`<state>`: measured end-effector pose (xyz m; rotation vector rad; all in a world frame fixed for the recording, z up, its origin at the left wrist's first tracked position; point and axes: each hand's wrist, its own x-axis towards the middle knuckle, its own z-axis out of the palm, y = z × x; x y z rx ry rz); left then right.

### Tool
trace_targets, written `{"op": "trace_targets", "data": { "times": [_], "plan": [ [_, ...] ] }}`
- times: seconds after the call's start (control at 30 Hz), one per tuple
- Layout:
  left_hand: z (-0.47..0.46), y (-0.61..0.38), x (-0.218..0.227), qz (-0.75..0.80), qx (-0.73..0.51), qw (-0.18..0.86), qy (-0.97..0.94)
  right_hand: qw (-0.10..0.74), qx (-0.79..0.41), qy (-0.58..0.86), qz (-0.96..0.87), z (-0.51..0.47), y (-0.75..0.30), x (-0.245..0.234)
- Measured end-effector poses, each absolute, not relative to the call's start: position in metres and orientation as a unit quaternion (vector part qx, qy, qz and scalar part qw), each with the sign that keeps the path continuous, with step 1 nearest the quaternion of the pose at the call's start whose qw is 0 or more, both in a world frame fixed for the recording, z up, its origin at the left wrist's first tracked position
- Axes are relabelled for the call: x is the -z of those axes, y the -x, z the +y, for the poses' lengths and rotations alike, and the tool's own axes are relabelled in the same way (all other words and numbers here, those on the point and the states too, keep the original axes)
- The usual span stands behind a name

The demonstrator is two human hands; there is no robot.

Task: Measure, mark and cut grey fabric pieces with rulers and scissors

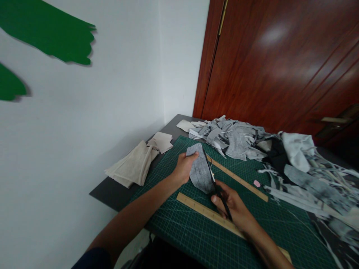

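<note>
Two grips are busy in front of you: your left grip point(183, 169) has the gray cloth point(199, 172) pinched at its upper left side, thumb on the face toward you, and your right grip point(232, 204) is closed around the scissors point(222, 199). The gray cloth is held up over the cutting mat point(164, 224), between your hands, with the scissors lying along its right edge (you cannot tell from here how far apart the blades stand). The gray cloth looks soft and mottled, a long panel with angled corners and faint creases across it; the scissors have dark handles. Under your hands the cutting mat is green with a pale printed grid, and on it lie two flat strips of light wood, the near ruler point(202, 210) and the far ruler point(238, 179), roughly parallel. To your left, beige cloths point(131, 167) sit stacked on the dark counter point(105, 192), partly folded; beyond the mat a loose scrap heap point(234, 140) of gray pieces spreads toward the right, where thin pale strips point(297, 201) trail onto the grid. Your left forearm reaches up and across from the lower left, bare above the wrist; your right forearm comes in from the lower right, passing over the near ruler, its fingers wrapped about the handles and its thumb toward you.
</note>
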<state>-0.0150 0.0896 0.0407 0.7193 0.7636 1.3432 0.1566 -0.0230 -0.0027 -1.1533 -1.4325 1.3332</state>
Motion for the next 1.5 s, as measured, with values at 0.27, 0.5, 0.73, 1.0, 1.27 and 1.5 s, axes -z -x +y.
{"op": "trace_targets", "data": {
  "times": [0.27,0.5,0.73,1.0,1.27,1.5],
  "plan": [
    [0.090,0.015,-0.040,0.339,-0.592,0.660,-0.314,0.415,-0.539,0.460,-0.571,-0.023,-0.156,0.002],
    [0.090,0.016,-0.039,0.336,-0.590,0.663,-0.316,0.412,-0.534,0.461,-0.576,-0.024,-0.158,0.000],
    [0.092,0.016,-0.038,0.341,-0.589,0.662,-0.314,0.418,-0.529,0.470,-0.569,-0.023,-0.157,-0.001],
    [0.083,0.012,-0.042,0.327,-0.547,0.701,-0.319,0.427,-0.525,0.488,-0.551,-0.025,-0.154,-0.006],
    [0.077,0.008,-0.044,0.332,-0.533,0.721,-0.293,0.434,-0.527,0.495,-0.538,-0.025,-0.153,-0.010],
    [0.078,0.009,-0.042,0.341,-0.523,0.722,-0.299,0.437,-0.531,0.501,-0.526,-0.026,-0.153,-0.008]
  ]
}}
